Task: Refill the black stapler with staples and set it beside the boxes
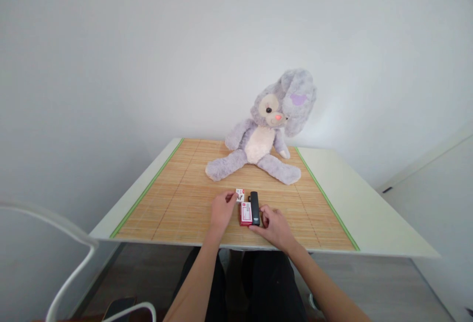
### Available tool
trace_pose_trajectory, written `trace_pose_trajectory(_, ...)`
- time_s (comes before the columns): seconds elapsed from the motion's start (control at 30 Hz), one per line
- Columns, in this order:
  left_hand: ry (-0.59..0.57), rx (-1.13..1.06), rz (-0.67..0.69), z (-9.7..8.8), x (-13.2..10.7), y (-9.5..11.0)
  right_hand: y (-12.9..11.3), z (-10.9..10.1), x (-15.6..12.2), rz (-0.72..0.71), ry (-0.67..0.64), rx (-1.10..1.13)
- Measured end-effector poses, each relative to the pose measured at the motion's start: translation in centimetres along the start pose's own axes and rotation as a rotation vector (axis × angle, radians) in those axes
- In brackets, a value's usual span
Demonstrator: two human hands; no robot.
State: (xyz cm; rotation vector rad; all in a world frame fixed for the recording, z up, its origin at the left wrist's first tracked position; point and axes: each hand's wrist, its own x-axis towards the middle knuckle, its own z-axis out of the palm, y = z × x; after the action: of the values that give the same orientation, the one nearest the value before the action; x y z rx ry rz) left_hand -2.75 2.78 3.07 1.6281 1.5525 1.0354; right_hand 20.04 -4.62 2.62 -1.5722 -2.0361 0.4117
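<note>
My left hand (222, 209) has thumb and fingertips pinched at the left edge of a small white box (240, 194) with a dark staple-like picture and red print, probably a staple box. Just below it lies a red and white box (246, 212) with a printed label. A black stapler (254, 206) rests lengthwise against that box's right side. Curled round the stapler's near end is my right hand (273, 226), its thumb at the bottom edge and its fingers along the right side. All three things sit close together on the mat.
A bamboo mat (192, 203) with green edging covers the middle of a white table (343, 179). At the back a grey plush rabbit (260, 144) sits against the wall, legs spread. A white curved tube (74, 228) and a phone-like dark object (120, 307) are lower left.
</note>
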Motion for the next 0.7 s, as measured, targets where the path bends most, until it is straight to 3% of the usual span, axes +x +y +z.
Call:
trace_pose_trajectory(0.2,-0.068,-0.013,0.007,1.0,-0.3,0.4,0.2,0.2,0.0,-0.01,-0.006,0.005)
trace_pose_trajectory(0.43,-0.061,-0.045,-0.02,1.0,-0.6,0.8,0.1,0.1,0.1,-0.01,-0.024,0.016)
trace_pose_trajectory(0.7,0.121,-0.222,-0.068,1.5,-2.9,1.8,-0.3,-0.1,0.2,0.026,-0.021,0.012)
